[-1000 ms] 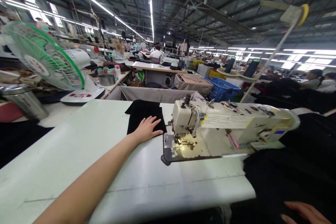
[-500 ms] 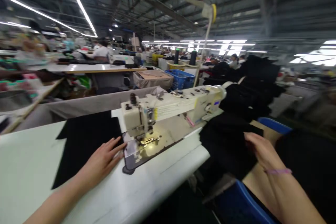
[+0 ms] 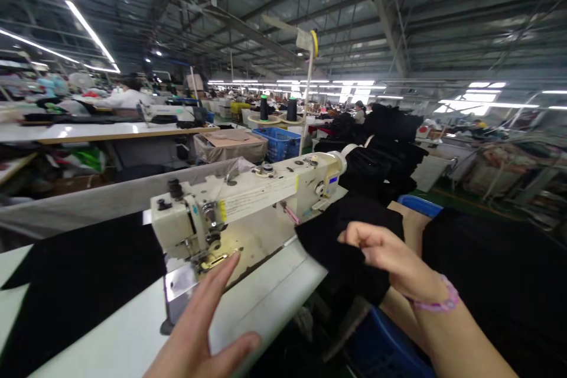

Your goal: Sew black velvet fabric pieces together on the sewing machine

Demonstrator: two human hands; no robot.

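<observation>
Low in the view, my left hand [image 3: 201,325] reaches over the front edge of the white sewing table [image 3: 128,325]. Its fingers are stretched and the thumb stands apart, with nothing held. Just beyond the fingertips is the needle area of a cream sewing machine [image 3: 261,192]. My right hand [image 3: 390,257], with a pink-purple bracelet on its wrist, has its fingers pinched on a black fabric piece [image 3: 323,233] right of the machine. The fingertips are partly hidden against the dark cloth. Another black fabric piece [image 3: 97,277] lies flat on the table at left.
A blue crate [image 3: 390,342] with cardboard [image 3: 411,227] stands below my right hand. Black cloth is heaped behind the machine [image 3: 385,159] and at far right [image 3: 496,283]. Two black thread cones [image 3: 291,110] and a blue basket [image 3: 283,143] stand behind the machine.
The view has turned right. My left hand has lifted off the fabric at left and moved right, in front of the needle area. My right hand has come leftward toward the machine with the black fabric piece.
</observation>
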